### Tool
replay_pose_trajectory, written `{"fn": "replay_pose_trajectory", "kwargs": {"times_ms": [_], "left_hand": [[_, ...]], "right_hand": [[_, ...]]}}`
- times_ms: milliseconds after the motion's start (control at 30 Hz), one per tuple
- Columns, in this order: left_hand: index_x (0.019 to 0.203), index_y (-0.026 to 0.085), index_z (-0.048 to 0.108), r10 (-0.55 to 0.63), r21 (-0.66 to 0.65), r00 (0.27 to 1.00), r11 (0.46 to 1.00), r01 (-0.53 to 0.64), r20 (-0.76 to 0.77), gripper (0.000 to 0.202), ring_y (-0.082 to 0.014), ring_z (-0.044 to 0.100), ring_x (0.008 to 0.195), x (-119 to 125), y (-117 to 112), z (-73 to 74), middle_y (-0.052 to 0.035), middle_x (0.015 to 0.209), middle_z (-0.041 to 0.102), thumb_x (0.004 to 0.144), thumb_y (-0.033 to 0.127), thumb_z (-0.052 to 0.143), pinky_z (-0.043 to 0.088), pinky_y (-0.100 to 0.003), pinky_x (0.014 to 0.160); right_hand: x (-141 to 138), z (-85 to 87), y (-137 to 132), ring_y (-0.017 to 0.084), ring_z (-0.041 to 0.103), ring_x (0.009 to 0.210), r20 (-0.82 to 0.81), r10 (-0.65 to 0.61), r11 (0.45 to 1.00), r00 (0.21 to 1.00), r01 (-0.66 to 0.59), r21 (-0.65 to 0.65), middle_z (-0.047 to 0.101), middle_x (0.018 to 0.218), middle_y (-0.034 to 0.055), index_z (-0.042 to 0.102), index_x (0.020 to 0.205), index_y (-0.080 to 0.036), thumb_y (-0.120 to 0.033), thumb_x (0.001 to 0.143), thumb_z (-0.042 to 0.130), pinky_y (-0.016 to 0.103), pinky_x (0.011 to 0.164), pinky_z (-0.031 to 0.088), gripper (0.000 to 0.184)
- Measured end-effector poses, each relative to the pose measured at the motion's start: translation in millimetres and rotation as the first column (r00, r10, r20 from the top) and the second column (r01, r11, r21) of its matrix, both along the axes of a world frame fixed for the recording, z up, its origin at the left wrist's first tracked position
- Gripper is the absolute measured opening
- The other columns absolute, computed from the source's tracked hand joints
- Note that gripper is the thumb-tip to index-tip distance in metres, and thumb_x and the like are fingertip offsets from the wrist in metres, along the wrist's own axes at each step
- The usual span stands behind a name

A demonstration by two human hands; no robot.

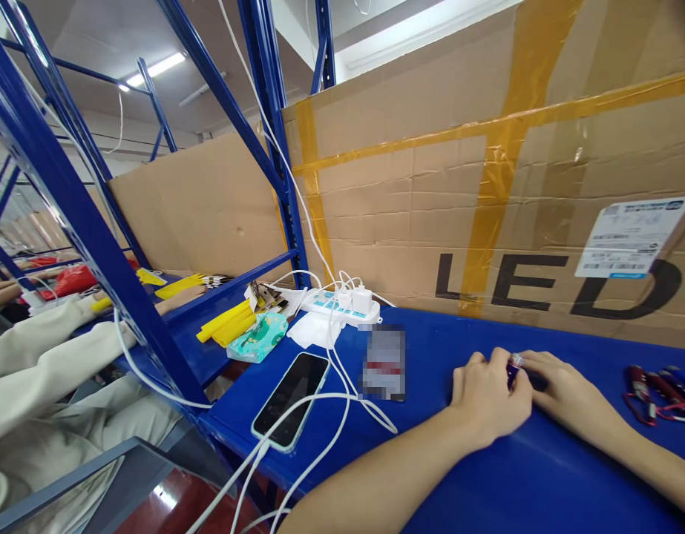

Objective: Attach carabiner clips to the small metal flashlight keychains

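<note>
My left hand [492, 400] is closed over the blue tabletop, its fingers curled round a small dark purple-blue cylinder [512, 371] with a clear end. Close against it on the right is my right hand [568, 393], also closed, its fingertips beside that clear end. Between its thumb and fingers shows a black piece [539, 381], mostly hidden, whose kind I cannot make out. To the right of both hands lie several small dark red and blue cylinders [657, 386] with red cords.
A phone [291, 400] and a pixelated dark slab [384, 363] lie to the left among white cables. Behind them sits a power strip [342, 305], near a green tissue pack [258, 337] and yellow rolls [225, 324]. A cardboard wall [398, 222] closes the back; a blue post [97, 200] stands left.
</note>
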State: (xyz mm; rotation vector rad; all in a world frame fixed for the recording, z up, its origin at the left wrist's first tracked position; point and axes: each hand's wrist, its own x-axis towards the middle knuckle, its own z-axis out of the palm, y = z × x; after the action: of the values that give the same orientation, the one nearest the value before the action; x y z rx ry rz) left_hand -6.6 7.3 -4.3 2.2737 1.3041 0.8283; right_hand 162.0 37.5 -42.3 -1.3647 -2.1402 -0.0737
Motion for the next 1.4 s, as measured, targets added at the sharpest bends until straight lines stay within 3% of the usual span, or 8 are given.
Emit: {"fn": "replay_pose_trajectory", "kwargs": {"times_ms": [100,200,333,500,700,1033,1200,1400], "left_hand": [[0.098,0.019,0.048,-0.002,-0.007,1.0,1.0,0.002,-0.007,0.032,-0.023,0.052,0.092,-0.5,0.9,-1.1,-0.0074,0.089,0.058,0.086,0.039,0.026,0.044,-0.038,0.077],[0.102,0.019,0.048,0.0,-0.016,1.0,1.0,0.0,-0.005,0.037,-0.0224,0.052,0.091,-1.3,3.2,-3.0,-0.0078,0.091,0.057,0.088,0.042,0.022,0.043,-0.037,0.077],[0.107,0.022,0.05,0.004,-0.029,1.0,1.0,-0.003,0.01,0.036,-0.0206,0.052,0.091,-3.0,7.1,-3.7,-0.0069,0.093,0.055,0.089,0.04,0.025,0.042,-0.033,0.075],[0.1,0.023,0.053,-0.033,0.043,0.999,0.999,0.032,0.023,0.031,-0.018,0.05,0.087,-4.6,12.0,-5.7,-0.0035,0.085,0.056,0.091,0.035,0.025,0.04,-0.027,0.07],[0.09,0.023,0.05,-0.05,0.129,0.999,0.991,0.047,0.022,0.028,-0.0164,0.048,0.082,-4.5,13.3,-10.3,0.0005,0.077,0.056,0.092,0.033,0.024,0.037,-0.024,0.064],[0.092,0.023,0.05,-0.111,0.129,0.993,0.985,0.114,-0.024,0.026,-0.0155,0.049,0.081,-3.0,10.7,-10.1,-0.0003,0.076,0.054,0.092,0.031,0.025,0.037,-0.024,0.066],[0.098,0.023,0.051,-0.101,0.108,0.994,0.989,0.105,-0.045,0.029,-0.0156,0.05,0.082,-4.1,10.2,-9.6,-0.0014,0.078,0.053,0.092,0.033,0.023,0.039,-0.024,0.069],[0.101,0.022,0.051,-0.053,0.116,0.987,0.991,0.071,-0.151,0.024,-0.0176,0.051,0.089,-3.8,7.6,-7.3,-0.0043,0.087,0.054,0.089,0.03,0.031,0.041,-0.028,0.076]], "right_hand": [[-0.5,2.5,-4.8,0.023,0.06,0.079,-0.067,-0.068,0.997,0.995,0.07,0.021,0.064,0.086,0.0068,0.062,0.078,-0.02,-0.048,0.075,0.043,0.036,0.068,0.049,0.034],[-5.9,9.2,-13.2,0.019,0.062,0.071,-0.258,-0.191,0.973,0.947,0.218,0.08,0.066,0.085,0.0032,0.064,0.087,-0.022,-0.058,0.074,0.042,0.029,0.059,0.05,0.043],[-19.8,20.3,-26.0,0.015,0.06,0.061,-0.47,-0.181,0.936,0.864,0.299,0.188,0.066,0.081,0.0052,0.065,0.086,-0.018,-0.061,0.073,0.046,0.023,0.05,0.047,0.048],[-29.5,25.7,-33.6,0.015,0.06,0.065,-0.509,-0.076,0.963,0.858,0.195,0.185,0.066,0.08,0.0066,0.065,0.081,-0.016,-0.053,0.075,0.051,0.023,0.06,0.05,0.04],[-26.8,30.5,-35.4,0.014,0.059,0.062,-0.473,0.062,0.969,0.879,0.06,0.238,0.065,0.077,0.0077,0.068,0.073,-0.016,-0.048,0.075,0.054,0.023,0.053,0.048,0.035],[-18.6,20.9,-31.2,0.014,0.058,0.063,-0.545,0.099,0.993,0.832,-0.049,0.105,0.063,0.083,0.0091,0.068,0.075,-0.016,-0.043,0.076,0.056,0.023,0.049,0.047,0.029],[-19.5,23.2,-31.5,0.011,0.052,0.052,-0.544,0.083,0.993,0.835,-0.025,0.113,0.061,0.081,0.0082,0.067,0.07,-0.016,-0.043,0.074,0.059,0.023,0.043,0.043,0.029],[-17.5,19.8,-29.2,0.01,0.052,0.051,-0.494,0.012,1.0,0.87,0.001,0.027,0.061,0.084,0.0063,0.062,0.075,-0.016,-0.049,0.073,0.056,0.022,0.043,0.039,0.033]]}}
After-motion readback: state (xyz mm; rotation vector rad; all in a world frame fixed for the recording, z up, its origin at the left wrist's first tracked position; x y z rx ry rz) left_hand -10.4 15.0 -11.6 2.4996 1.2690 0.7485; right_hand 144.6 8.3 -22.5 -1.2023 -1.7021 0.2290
